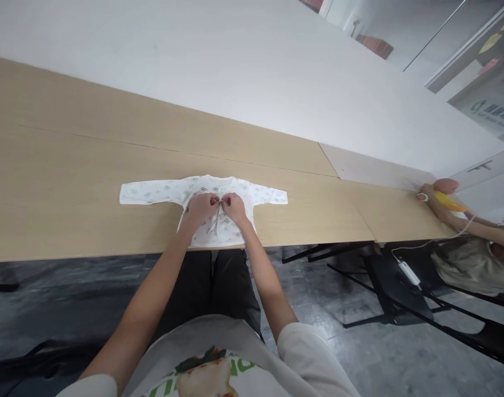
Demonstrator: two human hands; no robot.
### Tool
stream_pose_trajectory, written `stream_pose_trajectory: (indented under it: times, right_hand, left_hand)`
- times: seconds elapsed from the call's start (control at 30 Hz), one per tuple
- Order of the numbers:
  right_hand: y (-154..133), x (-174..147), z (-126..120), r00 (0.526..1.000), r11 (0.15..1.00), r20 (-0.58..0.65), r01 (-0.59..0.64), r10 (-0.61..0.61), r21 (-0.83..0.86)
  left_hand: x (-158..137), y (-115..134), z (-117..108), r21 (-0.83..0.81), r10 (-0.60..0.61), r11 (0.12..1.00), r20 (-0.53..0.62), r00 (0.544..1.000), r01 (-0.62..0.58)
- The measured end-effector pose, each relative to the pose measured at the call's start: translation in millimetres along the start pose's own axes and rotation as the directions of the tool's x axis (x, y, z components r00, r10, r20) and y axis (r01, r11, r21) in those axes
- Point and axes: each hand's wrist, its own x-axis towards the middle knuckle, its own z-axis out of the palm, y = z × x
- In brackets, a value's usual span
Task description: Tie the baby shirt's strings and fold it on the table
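Note:
A small white baby shirt (225, 234) with a faint printed pattern lies face up on the wooden table (82, 165), near its front edge. Both of its long sleeves are spread out to the sides. Over the middle of the chest, my left hand (203, 207) pinches the fabric of the front opening. Close beside it on the right, my right hand (234, 207) pinches the same front from the other side. The fingertips of the two hands nearly meet. Whether a button or snap sits between them is too small to make out.
At the far right another person (475, 248) sits at the table, hands around a doll with yellow clothing (449, 202). A black folding chair (395, 289) bearing a white power strip (409, 274) stands to the right. A white wall (202, 60) runs behind the table.

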Motion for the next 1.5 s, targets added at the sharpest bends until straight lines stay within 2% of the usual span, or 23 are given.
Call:
stream_pose_trajectory:
  times: [0.27,0.43,0.57,0.67,0.9,1.13,1.37,1.5]
  right_hand:
    - [6.0,7.3,2.6,0.999,0.996,-0.014,-0.031,0.033,0.079]
    - [7.5,17.0,1.6,0.998,0.993,-0.013,-0.057,0.058,0.105]
    - [8.2,18.3,2.6,0.998,0.993,-0.042,-0.051,0.056,0.107]
    - [7.5,16.9,3.5,0.995,0.992,-0.066,-0.070,0.078,0.107]
    - [4.3,11.9,2.5,0.987,0.972,-0.110,-0.093,0.119,0.217]
    - [-1.4,6.0,-1.3,0.984,0.972,-0.145,-0.071,0.106,0.225]
    - [-3.8,5.7,-2.2,0.987,0.966,-0.107,-0.087,0.116,0.244]
    - [-2.3,7.8,-6.6,0.972,0.964,-0.156,-0.135,0.173,0.228]
  left_hand:
    - [11.5,-4.5,2.9,-0.012,0.060,0.998,-0.030,0.998,-0.060]
    - [22.0,-2.9,6.1,-0.014,0.050,0.999,-0.089,0.995,-0.052]
    - [20.7,-1.6,7.5,0.000,0.050,0.999,-0.150,0.987,-0.051]
    - [18.4,-2.1,8.2,-0.010,0.059,0.998,-0.152,0.987,-0.061]
    - [18.5,-7.3,13.6,-0.040,0.219,0.972,-0.187,0.958,-0.231]
    - [21.0,-14.3,18.6,-0.144,0.272,0.942,-0.200,0.941,-0.303]
    - [19.4,-12.2,14.8,-0.076,0.280,0.954,-0.136,0.951,-0.291]
    - [16.8,-6.1,10.3,-0.079,0.214,0.971,-0.140,0.967,-0.227]
